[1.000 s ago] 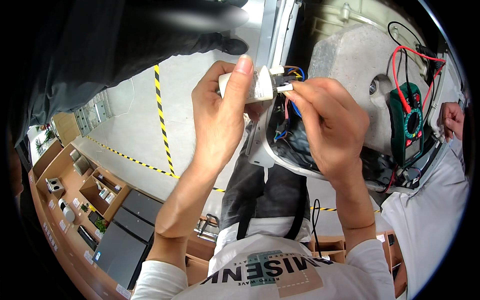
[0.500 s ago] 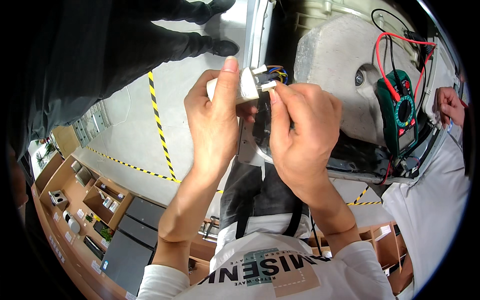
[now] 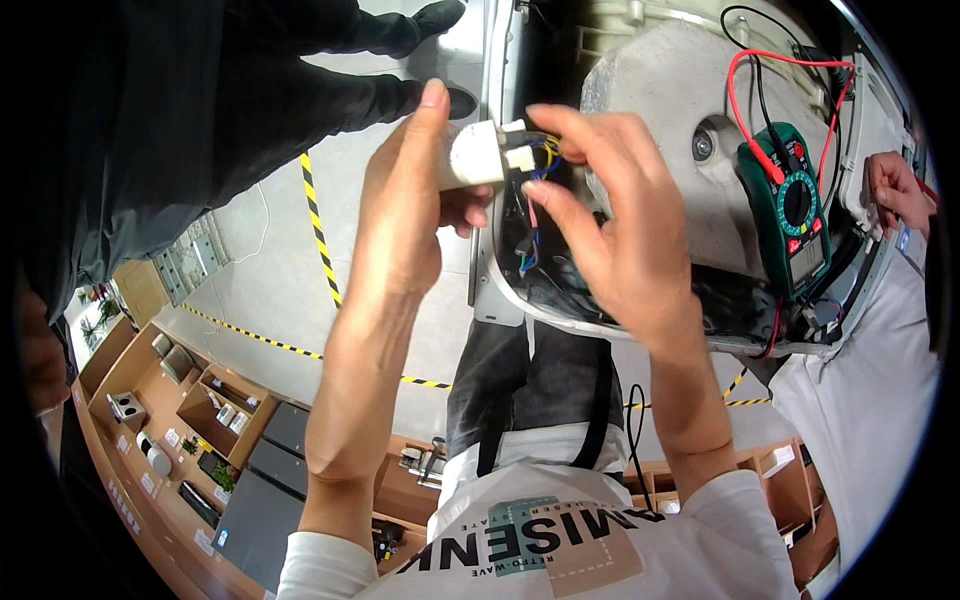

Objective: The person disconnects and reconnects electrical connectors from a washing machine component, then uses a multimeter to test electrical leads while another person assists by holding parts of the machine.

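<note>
One white part (image 3: 474,156) is at the left edge of the machine (image 3: 545,313), in the left hand's (image 3: 395,205) closed grip; the right hand (image 3: 630,205) spreads its grip near wires (image 3: 550,149) (some yellow).

This person wears a short-sleeved white T-shirt (image 3: 590,495), bold black lettering (image 3: 530,543) over teal and tan blocks (image 3: 612,580), and faded black trousers (image 3: 490,380).

There is one white round part (image 3: 476,156), and there are two small white plugs (image 3: 521,158). I count one green meter (image 3: 785,215), one big grey block (image 3: 650,120), one bolt (image 3: 703,147) and two black shoes (image 3: 438,18).
</note>
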Available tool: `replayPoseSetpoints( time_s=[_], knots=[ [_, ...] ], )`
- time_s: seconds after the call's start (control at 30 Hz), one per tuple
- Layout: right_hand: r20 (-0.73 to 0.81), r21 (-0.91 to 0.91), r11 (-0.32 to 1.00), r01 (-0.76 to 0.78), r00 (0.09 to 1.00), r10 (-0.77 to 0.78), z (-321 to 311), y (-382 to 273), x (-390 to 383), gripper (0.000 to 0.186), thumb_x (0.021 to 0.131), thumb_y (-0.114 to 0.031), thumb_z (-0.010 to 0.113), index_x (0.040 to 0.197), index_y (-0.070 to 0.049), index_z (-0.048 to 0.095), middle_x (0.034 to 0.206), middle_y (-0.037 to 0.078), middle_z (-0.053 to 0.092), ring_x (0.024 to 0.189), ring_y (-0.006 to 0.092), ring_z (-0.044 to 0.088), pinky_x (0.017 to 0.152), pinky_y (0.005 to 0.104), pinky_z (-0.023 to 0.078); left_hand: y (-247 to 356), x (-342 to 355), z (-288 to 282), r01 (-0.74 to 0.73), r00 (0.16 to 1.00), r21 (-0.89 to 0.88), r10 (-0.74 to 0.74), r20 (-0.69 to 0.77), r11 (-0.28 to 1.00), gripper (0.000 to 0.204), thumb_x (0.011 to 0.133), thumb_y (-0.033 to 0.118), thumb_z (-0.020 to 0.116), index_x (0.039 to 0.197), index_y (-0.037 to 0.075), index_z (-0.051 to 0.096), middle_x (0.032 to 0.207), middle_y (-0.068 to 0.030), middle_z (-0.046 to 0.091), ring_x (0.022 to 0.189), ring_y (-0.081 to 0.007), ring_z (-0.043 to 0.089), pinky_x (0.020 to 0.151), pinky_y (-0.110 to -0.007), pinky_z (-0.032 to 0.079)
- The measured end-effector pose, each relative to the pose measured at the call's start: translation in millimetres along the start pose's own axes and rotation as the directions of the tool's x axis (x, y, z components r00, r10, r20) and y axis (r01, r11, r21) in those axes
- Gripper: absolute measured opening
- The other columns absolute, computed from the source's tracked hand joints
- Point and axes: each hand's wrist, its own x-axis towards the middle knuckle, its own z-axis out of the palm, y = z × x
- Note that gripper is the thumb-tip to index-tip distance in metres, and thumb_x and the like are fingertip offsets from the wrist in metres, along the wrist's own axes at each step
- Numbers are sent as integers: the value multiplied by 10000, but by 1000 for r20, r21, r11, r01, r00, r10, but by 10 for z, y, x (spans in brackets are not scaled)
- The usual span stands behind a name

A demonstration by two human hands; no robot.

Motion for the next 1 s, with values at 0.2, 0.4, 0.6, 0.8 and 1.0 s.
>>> replayPoseSetpoints(
  time_s=[0.2, 0.4, 0.6, 0.8, 1.0],
  knots=[
    [174, 55, 978, 202, 963, -208, -149, 192, 185, 311, 790, -28, 674, 1097, -4, 628, 1019, 128, 618, 885, 295, 613, 758, 357, 492, 101, 42, -53, 78, 995, 58, -82, 65, 995, 592, 907, 627, 462, 840, 59, 615, 531, -24, 541, 398, -95, 484, 389, -205, 340],
    [148, 212, 972, 97, 980, -130, -114, 253, 192, 246, 817, -50, 633, 1060, -19, 615, 953, 143, 625, 841, 347, 606, 720, 399, 489, 127, 66, -164, -262, 939, 174, 209, 273, 949, 449, 864, 439, 673, 1005, 17, 608, 674, -45, 601, 540, -100, 571, 459, -221, 427],
    [64, 286, 958, -23, 998, 5, -231, 291, 191, 264, 861, -36, 630, 1121, 12, 617, 965, 87, 677, 819, 144, 618, 755, 257, 490, 197, 263, -190, -523, 829, 327, 381, 409, 787, 570, 831, 464, 692, 1117, -16, 577, 729, -55, 608, 621, -93, 582, 528, -219, 480],
    [-86, 302, 907, -293, 939, 332, -520, 305, -58, 176, 928, -59, 562, 1069, 5, 645, 904, 62, 664, 794, 74, 592, 705, 200, 463, 321, 587, -110, -509, 857, 446, 383, 346, 736, 644, 785, 623, 657, 825, -20, 649, 540, -48, 526, 468, -106, 542, 471, -201, 438],
    [-97, 455, 778, -433, 844, 527, -331, 171, -524, 107, 878, -40, 638, 973, 5, 655, 764, 23, 623, 677, 54, 542, 619, 198, 434, 282, 556, 29, -440, 898, 438, 377, 225, 784, 694, 803, 666, 592, 758, -26, 624, 527, -41, 498, 450, -89, 506, 430, -196, 380]
  ],
)
